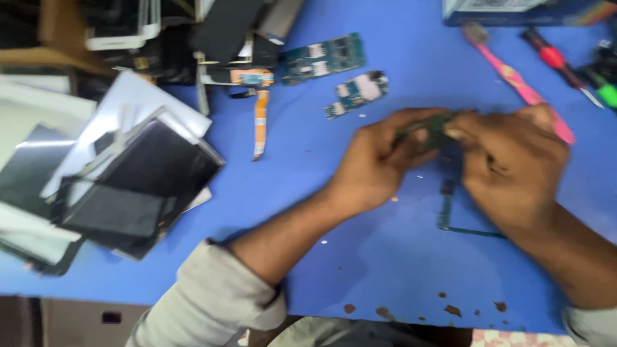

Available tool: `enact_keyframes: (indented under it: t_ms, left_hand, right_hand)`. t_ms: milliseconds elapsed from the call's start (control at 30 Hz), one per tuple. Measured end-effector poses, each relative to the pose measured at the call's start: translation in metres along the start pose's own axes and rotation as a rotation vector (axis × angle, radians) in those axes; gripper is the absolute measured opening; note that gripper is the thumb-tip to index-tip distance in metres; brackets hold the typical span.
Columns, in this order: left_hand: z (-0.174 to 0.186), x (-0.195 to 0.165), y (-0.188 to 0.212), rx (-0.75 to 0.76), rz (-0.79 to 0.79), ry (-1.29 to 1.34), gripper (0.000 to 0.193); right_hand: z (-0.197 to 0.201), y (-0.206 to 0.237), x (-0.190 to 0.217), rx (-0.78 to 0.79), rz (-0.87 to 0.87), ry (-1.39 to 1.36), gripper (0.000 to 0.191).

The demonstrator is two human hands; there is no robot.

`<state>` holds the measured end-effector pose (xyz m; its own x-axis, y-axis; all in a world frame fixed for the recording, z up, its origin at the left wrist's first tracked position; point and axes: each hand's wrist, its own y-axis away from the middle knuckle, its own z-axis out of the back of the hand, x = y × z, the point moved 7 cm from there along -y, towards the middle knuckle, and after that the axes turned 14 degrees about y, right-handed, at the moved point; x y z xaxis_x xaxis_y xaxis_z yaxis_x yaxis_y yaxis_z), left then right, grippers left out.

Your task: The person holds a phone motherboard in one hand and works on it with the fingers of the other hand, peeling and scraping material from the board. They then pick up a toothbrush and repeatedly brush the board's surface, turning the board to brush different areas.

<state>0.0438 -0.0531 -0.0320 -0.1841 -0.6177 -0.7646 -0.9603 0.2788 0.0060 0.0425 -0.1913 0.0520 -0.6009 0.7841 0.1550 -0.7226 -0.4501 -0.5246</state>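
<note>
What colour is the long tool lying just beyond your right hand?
Pink: the long tool lies on the blue table past the right hand; head view shows it.

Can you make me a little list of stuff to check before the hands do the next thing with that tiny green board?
1. Both hands on the small green board: ok; left hand and right hand pinch it.
2. Grip firm: cannot tell, blurred.
3. Board lifted off the blue table: cannot tell.
4. Pink tool within reach: ok, just beyond the right hand.
5. Other circuit boards apart from the hands: ok.
</note>
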Motion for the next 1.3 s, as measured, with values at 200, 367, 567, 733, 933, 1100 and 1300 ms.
enact_keyframes:
  t_ms: [200, 367, 567, 733, 933, 1100, 1300]
  left_hand:
    - [0.005, 0.014, -0.006, -0.017, 0.043, 0.04, 0.035]
    - [0.004, 0.01, -0.005, -0.009, 0.051, 0.039, 0.035]
    - [0.0, -0.003, 0.001, 0.017, 0.048, 0.018, 0.034]
    - [-0.002, -0.02, 0.006, 0.001, 0.066, 0.004, 0.034]
    - [-0.002, -0.033, 0.006, -0.013, 0.076, 0.047, 0.032]
    - [0.001, -0.034, 0.008, -0.037, 0.053, -0.037, 0.028]
    - [-0.004, -0.04, 0.013, -0.025, -0.028, -0.216, 0.019]
  right_hand:
    - [-0.006, 0.007, -0.001, 0.069, -0.035, 0.019, 0.016]
    - [-0.007, 0.006, -0.002, 0.076, -0.059, 0.012, 0.01]
    - [0.002, -0.008, 0.01, -0.011, -0.041, -0.034, 0.018]
    - [0.013, -0.014, 0.005, -0.024, -0.164, -0.112, 0.01]
    - [0.014, -0.017, -0.002, -0.109, -0.206, -0.226, 0.012]
    - [0.009, -0.02, -0.008, -0.07, -0.163, -0.307, 0.031]
    - [0.004, -0.022, -0.011, -0.024, -0.083, -0.332, 0.03]
